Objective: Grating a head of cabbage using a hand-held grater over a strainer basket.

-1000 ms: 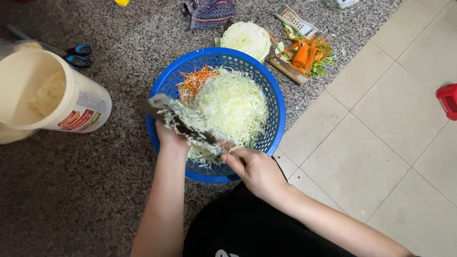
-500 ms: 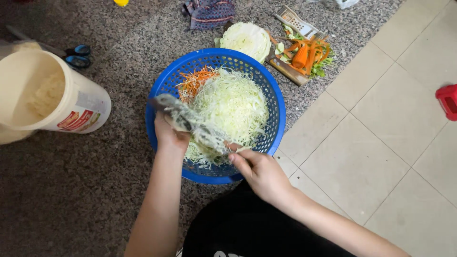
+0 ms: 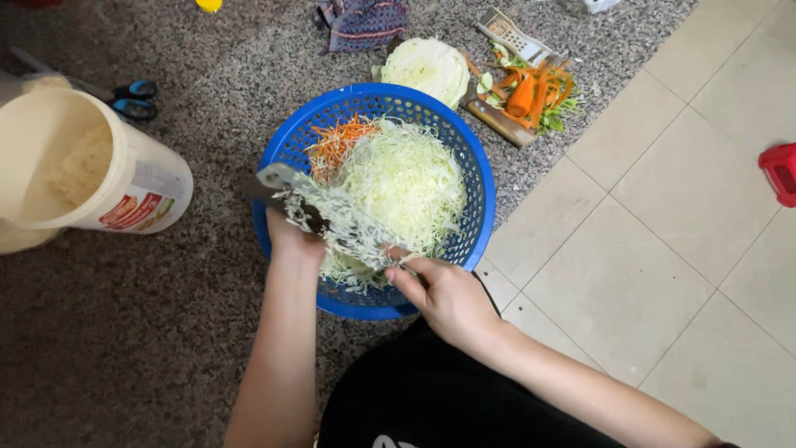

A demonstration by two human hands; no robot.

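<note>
The floor (image 3: 124,348) is dark speckled stone on the left and pale tiles on the right; on it stands a blue basket (image 3: 477,178) holding a heap of shredded cabbage (image 3: 406,178) with shredded carrot (image 3: 336,141) at its far left side. A cream bucket (image 3: 75,166) lies tilted well to the left; beyond the basket are a cut half cabbage (image 3: 427,68) and a wooden board (image 3: 502,124) with carrot peelings. Over the basket's near side a long grater (image 3: 319,207), covered with cabbage shreds, is held slanted; the left hand (image 3: 290,236) is closed around its far end; the right hand (image 3: 444,294) is closed at its near end, but I cannot tell what exactly the fingers pinch. In my judgement the risk is a cut, because fingertips are close to the hidden blade; shreds may also fall on the floor over the near rim.
</note>
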